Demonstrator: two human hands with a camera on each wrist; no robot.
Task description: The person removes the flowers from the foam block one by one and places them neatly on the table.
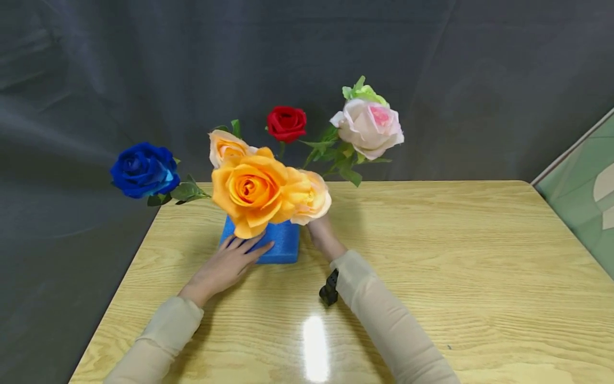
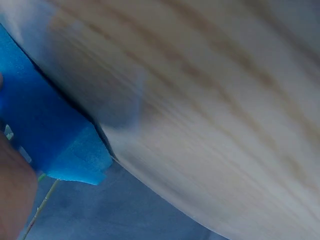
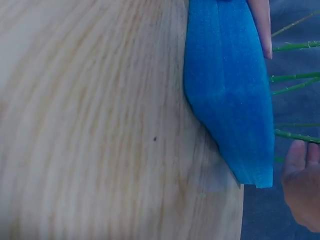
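Observation:
A blue foam block (image 1: 283, 242) lies on the table, with several artificial roses standing over it on thin stems. My left hand (image 1: 225, 266) rests on its front left part, fingers spread and fairly straight. Large orange rose (image 1: 249, 186) blooms hide the back of the block. To its right is my right hand (image 1: 326, 237), its fingers hidden behind petals in the head view. The right wrist view has this hand (image 3: 300, 192) pinching a green rose stem (image 3: 292, 135) close above the foam (image 3: 230, 75); which bloom it bears I cannot tell.
A blue rose (image 1: 144, 169) leans out left; a red rose (image 1: 286, 124) and a pale pink rose (image 1: 371, 128) stand at the back. The wooden table (image 1: 431, 256) ends at a dark curtain (image 1: 455, 96). A small black device (image 1: 329, 288) sits at the right wrist.

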